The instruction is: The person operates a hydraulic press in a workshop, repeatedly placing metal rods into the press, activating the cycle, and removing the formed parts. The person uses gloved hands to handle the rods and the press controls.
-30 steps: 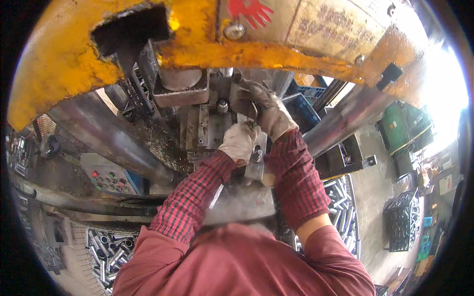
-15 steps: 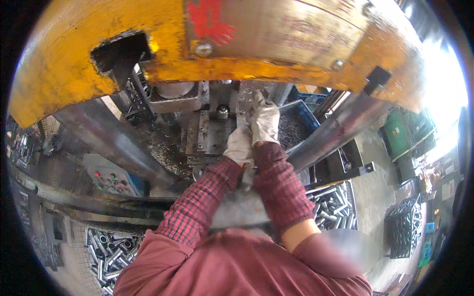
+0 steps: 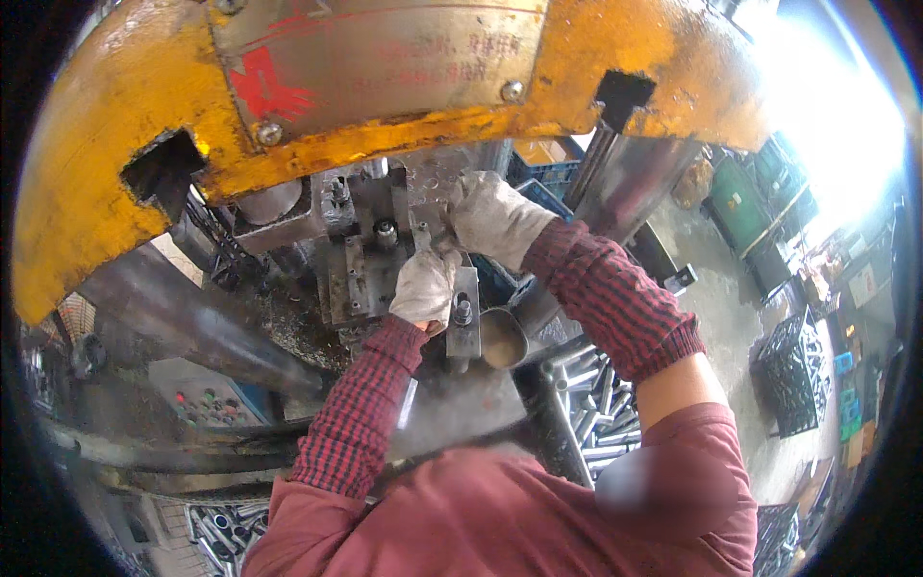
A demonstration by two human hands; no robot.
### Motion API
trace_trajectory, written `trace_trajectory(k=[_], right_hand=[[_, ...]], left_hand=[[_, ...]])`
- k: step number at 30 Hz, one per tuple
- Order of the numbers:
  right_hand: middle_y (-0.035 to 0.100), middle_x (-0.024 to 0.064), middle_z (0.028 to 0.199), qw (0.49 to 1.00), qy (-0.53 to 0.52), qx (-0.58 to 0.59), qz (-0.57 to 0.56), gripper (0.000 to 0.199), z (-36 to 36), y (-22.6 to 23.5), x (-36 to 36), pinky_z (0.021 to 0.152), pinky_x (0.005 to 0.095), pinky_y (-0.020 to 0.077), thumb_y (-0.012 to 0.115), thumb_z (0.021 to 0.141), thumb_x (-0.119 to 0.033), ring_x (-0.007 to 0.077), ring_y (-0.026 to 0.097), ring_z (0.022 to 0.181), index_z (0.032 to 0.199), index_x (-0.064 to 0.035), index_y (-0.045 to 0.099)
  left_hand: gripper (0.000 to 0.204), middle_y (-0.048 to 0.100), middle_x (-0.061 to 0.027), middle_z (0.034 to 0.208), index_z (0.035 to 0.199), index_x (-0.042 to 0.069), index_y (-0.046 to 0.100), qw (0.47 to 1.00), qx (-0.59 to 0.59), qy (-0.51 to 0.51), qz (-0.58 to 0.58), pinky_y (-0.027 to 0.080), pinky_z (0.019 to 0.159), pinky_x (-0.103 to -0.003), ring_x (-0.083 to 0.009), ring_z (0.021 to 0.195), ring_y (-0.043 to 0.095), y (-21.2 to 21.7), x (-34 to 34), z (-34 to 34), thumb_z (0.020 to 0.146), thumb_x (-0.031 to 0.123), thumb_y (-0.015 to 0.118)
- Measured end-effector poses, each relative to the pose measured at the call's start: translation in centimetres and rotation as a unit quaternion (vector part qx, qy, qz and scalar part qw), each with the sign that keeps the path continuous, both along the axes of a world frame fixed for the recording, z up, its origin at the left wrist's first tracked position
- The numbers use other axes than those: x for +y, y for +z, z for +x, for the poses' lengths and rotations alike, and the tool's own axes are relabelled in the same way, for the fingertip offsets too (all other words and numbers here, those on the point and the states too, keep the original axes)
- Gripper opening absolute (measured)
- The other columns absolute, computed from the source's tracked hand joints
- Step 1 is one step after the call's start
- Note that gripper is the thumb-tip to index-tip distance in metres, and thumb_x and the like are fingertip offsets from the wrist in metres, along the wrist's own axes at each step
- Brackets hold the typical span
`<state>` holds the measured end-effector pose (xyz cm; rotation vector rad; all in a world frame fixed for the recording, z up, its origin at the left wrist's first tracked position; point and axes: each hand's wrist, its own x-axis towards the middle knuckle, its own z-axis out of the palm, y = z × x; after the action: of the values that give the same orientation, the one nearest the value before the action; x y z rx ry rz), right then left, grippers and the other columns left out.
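Fixture [image 3: 378, 276] is sitting under the yellow press [image 3: 385, 136], at the left hand's [image 3: 424, 287] 10 o'clock. Above, a plate [image 3: 370, 34] is bearing red writing [image 3: 437, 62] and a red palm sign [image 3: 267, 88]. The right hand [image 3: 495, 221] is now drawing apart toward 1 o'clock, uncovering a block [image 3: 463, 338] at the left's 4 o'clock; the fingers [image 3: 463, 213] are curling, pinching what I cannot tell.

Metalworking workshop, yellow press frame [image 3: 385, 135], control box with buttons [image 3: 207, 399], crates of metal tubes [image 3: 601, 404]

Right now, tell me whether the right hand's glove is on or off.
On: the pale glove covers the right hand, its wrist end meeting the checked sleeve.
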<state>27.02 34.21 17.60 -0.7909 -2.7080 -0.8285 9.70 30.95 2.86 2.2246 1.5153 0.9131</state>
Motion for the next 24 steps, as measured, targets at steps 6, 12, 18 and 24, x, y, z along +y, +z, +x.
trace_trajectory(k=[6,12,18,24], right_hand=[[0.081,0.0131,0.089,0.928,-0.324,0.132,-0.129,0.018,-4.5,-3.6,-5.8,0.074,0.0472,0.0650,0.080,0.073,-0.023,0.0348,0.082,0.086,0.088,-0.0128,0.086],[0.081,0.0193,0.100,0.953,-0.201,0.106,-0.200,0.026,-4.1,-3.0,-4.1,0.084,0.0438,0.0633,0.069,0.098,-0.031,0.0394,0.079,0.096,0.104,-0.0106,0.084],[0.081,0.0095,0.126,0.762,0.015,0.309,-0.568,0.035,-1.0,-2.5,-0.7,0.095,0.0318,0.0602,0.074,0.106,-0.018,0.0137,0.073,0.106,0.137,-0.0004,0.076],[0.084,0.0069,0.120,0.653,0.151,0.371,-0.642,0.037,-0.1,-5.9,1.7,0.093,0.0338,0.0583,0.086,0.095,-0.013,0.0149,0.072,0.101,0.130,-0.0011,0.081]], left_hand=[[0.033,0.078,-0.0154,0.112,0.129,0.000,0.069,0.934,-0.311,-0.039,-0.172,0.061,0.085,-0.046,-0.0307,0.102,0.077,-1.3,-0.4,0.5,0.113,0.027,0.058],[0.032,0.076,-0.0206,0.122,0.138,0.001,0.067,0.990,-0.114,-0.085,-0.021,0.061,0.092,-0.046,-0.0384,0.109,0.075,-2.9,1.9,-1.5,0.112,0.016,0.056],[0.038,0.079,-0.0227,0.114,0.132,0.006,0.074,0.984,0.167,-0.067,0.008,0.061,0.087,-0.049,-0.0406,0.105,0.077,-0.1,1.9,-2.6,0.110,0.033,0.060],[0.036,0.080,-0.0209,0.119,0.134,0.006,0.074,0.977,0.198,-0.082,-0.017,0.061,0.093,-0.047,-0.0390,0.112,0.076,-0.3,2.2,-2.7,0.111,0.031,0.064]])
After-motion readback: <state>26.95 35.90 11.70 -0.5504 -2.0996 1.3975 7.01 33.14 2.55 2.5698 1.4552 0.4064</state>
